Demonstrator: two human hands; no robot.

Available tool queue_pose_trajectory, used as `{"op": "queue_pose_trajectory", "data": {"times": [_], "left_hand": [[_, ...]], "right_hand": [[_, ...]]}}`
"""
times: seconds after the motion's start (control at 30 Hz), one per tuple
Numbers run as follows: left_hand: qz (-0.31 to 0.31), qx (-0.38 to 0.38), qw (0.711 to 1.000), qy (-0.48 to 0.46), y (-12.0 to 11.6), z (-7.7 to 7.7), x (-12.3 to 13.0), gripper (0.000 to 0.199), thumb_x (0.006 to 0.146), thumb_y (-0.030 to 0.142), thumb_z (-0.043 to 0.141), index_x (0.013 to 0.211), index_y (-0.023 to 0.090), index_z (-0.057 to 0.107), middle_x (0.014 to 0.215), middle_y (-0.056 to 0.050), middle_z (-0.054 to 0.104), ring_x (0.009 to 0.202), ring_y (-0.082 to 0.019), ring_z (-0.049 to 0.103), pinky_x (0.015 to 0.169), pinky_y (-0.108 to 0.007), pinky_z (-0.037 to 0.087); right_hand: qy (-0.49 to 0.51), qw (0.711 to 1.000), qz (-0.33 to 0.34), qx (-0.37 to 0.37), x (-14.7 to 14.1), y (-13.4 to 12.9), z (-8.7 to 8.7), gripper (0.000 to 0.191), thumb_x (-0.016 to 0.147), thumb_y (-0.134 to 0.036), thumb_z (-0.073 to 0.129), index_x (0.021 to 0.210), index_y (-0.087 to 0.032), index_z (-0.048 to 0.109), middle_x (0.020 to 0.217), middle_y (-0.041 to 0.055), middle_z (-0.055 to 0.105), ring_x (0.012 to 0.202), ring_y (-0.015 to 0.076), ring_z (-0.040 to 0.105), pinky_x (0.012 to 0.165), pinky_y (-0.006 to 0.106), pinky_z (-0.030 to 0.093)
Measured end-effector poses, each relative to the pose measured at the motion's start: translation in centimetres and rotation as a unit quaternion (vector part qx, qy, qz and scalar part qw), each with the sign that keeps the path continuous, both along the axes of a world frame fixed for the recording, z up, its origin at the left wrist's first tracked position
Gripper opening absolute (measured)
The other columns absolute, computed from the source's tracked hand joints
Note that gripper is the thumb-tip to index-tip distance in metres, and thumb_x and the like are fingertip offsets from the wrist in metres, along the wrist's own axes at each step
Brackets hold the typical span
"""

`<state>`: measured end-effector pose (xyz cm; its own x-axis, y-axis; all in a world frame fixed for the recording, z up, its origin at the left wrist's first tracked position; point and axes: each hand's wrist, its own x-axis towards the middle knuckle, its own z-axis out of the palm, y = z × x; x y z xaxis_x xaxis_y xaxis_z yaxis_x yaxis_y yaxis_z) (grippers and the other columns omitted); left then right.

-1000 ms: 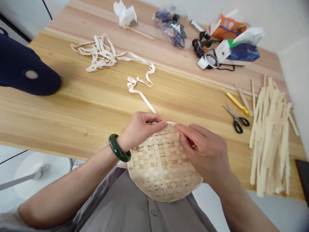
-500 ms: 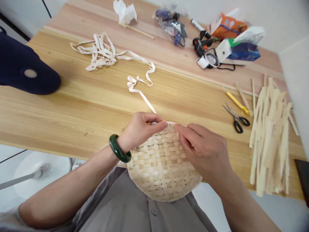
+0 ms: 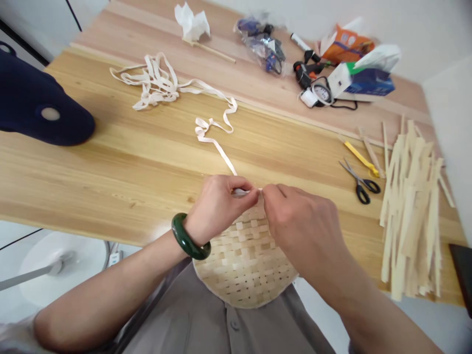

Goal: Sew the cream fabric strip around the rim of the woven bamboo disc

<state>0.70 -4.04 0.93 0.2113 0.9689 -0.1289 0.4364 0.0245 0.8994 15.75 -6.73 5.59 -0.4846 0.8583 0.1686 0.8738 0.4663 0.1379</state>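
A round woven bamboo piece [image 3: 247, 260] leans between my body and the table edge, its rim edged with pale ribbon. At its top edge, my left hand [image 3: 226, 204] pinches the rim and the white ribbon [image 3: 223, 153] between thumb and fingers. Close beside it, my right hand [image 3: 300, 223] is closed at the same stretch of rim, fingertips almost touching the left ones. What exactly the right fingertips grip is hidden. From the left hand the ribbon runs up the table into a loose, tangled heap [image 3: 157, 83].
Scissors [image 3: 359, 182] and a yellow-handled tool [image 3: 361, 157] lie right, beside a pile of bamboo strips [image 3: 409, 211]. Farther back are a glue gun [image 3: 304, 73], tissue packs [image 3: 368, 81], bagged items [image 3: 263, 44] and a crumpled tissue [image 3: 191, 22]. A dark blue object [image 3: 47, 105] stands left.
My right hand has moved slightly left, closer to the left hand, and its fingers have curled in more. The left hand has shifted a little right along the rim.
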Motion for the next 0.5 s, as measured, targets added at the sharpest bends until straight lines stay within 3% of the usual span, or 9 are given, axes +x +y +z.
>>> {"op": "queue_pose_trajectory", "data": {"times": [0.13,0.37,0.43,0.5], "left_hand": [[0.009,-0.02,1.0,-0.008,0.3,0.1,-0.4,0.022,0.08,0.03,0.064,0.068,0.015,0.075,0.059,0.002,0.064,0.06,-0.011,0.052,0.055,-0.02,0.037],[-0.007,-0.012,0.999,-0.038,0.0,-0.2,-0.2,0.022,0.081,0.032,0.064,0.073,0.016,0.076,0.066,0.001,0.07,0.066,-0.013,0.059,0.059,-0.021,0.042],[-0.006,-0.02,0.999,-0.033,0.0,-0.4,-0.4,0.024,0.083,0.036,0.064,0.075,0.016,0.076,0.067,0.001,0.07,0.065,-0.013,0.059,0.057,-0.021,0.041],[-0.004,-0.038,0.999,-0.033,0.0,-0.3,-0.7,0.026,0.083,0.039,0.064,0.076,0.017,0.076,0.067,0.001,0.07,0.063,-0.013,0.057,0.054,-0.02,0.04]], "right_hand": [[0.025,0.999,-0.039,0.021,0.5,-0.5,0.0,0.011,0.081,-0.007,0.06,0.076,-0.017,0.059,0.06,-0.0021,0.058,0.049,0.0136,0.052,0.047,0.028,0.023],[0.053,0.998,-0.025,0.029,0.2,-0.1,-1.0,0.015,0.087,-0.012,0.058,0.074,-0.018,0.061,0.063,-0.001,0.061,0.057,0.0153,0.058,0.049,0.03,0.023],[0.105,0.994,-0.036,-0.008,1.0,0.4,-0.7,0.007,0.089,-0.021,0.062,0.085,-0.017,0.066,0.068,-0.0001,0.065,0.06,0.0163,0.061,0.051,0.029,0.031],[0.206,0.977,-0.044,-0.035,2.4,1.1,0.1,0.014,0.089,-0.028,0.064,0.098,-0.019,0.069,0.081,0.0024,0.071,0.074,0.0182,0.066,0.063,0.029,0.043]]}}
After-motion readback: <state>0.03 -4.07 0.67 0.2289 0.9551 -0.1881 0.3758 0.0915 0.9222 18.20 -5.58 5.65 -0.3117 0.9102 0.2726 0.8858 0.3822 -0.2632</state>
